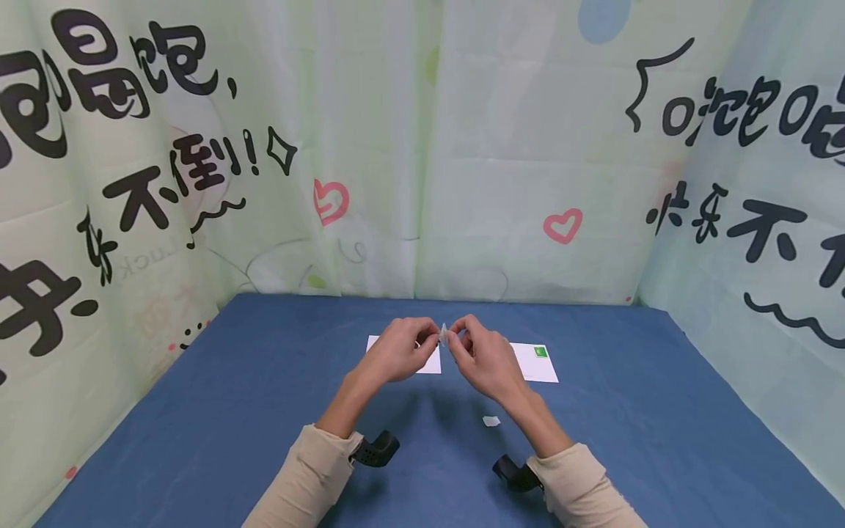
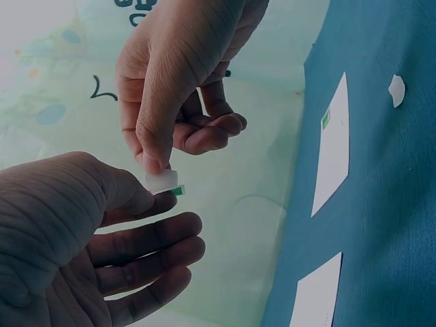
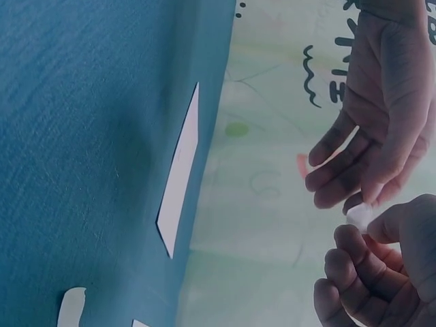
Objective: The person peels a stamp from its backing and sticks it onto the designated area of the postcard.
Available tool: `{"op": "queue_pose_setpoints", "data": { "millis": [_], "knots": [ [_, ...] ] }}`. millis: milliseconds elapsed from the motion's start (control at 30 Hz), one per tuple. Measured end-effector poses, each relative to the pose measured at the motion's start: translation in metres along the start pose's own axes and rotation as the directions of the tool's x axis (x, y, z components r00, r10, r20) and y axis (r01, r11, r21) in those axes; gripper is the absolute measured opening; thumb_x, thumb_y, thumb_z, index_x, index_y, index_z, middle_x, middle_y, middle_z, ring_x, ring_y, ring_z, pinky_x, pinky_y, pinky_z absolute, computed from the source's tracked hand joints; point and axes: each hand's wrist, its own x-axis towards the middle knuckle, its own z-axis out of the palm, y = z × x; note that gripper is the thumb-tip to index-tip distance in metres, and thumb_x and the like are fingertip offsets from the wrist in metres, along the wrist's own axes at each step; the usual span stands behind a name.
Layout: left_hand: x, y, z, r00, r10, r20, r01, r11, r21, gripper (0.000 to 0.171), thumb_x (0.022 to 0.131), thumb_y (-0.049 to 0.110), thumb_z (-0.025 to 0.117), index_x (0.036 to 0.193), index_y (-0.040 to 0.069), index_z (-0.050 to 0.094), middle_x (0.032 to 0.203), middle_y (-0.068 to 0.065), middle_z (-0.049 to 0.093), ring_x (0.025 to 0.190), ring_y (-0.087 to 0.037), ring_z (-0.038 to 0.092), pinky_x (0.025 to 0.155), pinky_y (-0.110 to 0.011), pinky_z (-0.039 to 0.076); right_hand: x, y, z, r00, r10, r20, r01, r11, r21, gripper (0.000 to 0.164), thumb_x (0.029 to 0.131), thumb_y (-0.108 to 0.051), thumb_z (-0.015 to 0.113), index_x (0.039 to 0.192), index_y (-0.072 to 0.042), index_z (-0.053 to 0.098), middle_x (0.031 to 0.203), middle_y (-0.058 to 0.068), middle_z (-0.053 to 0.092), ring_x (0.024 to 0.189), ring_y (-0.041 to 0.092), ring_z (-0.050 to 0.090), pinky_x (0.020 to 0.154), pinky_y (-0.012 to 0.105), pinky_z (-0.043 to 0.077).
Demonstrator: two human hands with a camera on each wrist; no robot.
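Both hands meet in mid-air above the two cards in the head view. Between thumb and index finger, my left hand (image 1: 403,350) pinches a small stamp with a green print (image 2: 179,191), mostly hidden by white paper. My right hand (image 1: 485,363) pinches that little piece of white backing paper (image 2: 162,180) from the other side, its thumb tip on the upper edge. In the right wrist view the backing paper (image 3: 359,216) spans the fingertips of both hands. The left hand's other fingers extend loosely; those of the right hand are curled.
On the blue-covered table (image 1: 264,411) lie a white card (image 1: 432,363) behind the left hand and another white card (image 1: 533,370) bearing a green stamp (image 1: 540,352) beyond the right. A torn white scrap (image 1: 491,421) lies nearer. Printed curtains (image 1: 370,147) enclose the table's back and sides.
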Motion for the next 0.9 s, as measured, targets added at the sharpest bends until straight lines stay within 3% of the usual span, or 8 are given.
{"op": "queue_pose_setpoints", "data": {
  "millis": [467, 900],
  "knots": [
    [-0.0007, -0.0010, -0.0030, 1.000, 0.003, -0.029, -0.003, 1.000, 0.014, 0.018, 0.104, 0.009, 0.056, 0.107, 0.001, 0.072, 0.094, -0.007, 0.072, 0.075, -0.013, 0.061, 0.066, -0.028, 0.049, 0.0021, 0.0036, -0.0070, 0.999, 0.030, -0.012, -0.030, 1.000, 0.006, 0.012, 0.100, -0.014, 0.065, 0.109, -0.006, 0.063, 0.063, -0.005, 0.053, 0.047, 0.011, 0.045, 0.047, 0.029, 0.036],
    [-0.0006, -0.0010, -0.0049, 0.998, -0.049, -0.048, 0.050, 0.999, 0.010, 0.017, 0.103, 0.010, 0.059, 0.105, 0.002, 0.073, 0.092, -0.005, 0.071, 0.073, -0.011, 0.059, 0.067, -0.028, 0.050, 0.0025, 0.0042, -0.0101, 0.999, 0.046, -0.014, -0.046, 0.999, 0.001, 0.013, 0.101, -0.014, 0.065, 0.109, -0.005, 0.062, 0.066, -0.003, 0.056, 0.050, 0.013, 0.046, 0.048, 0.029, 0.038]
  ]
}}
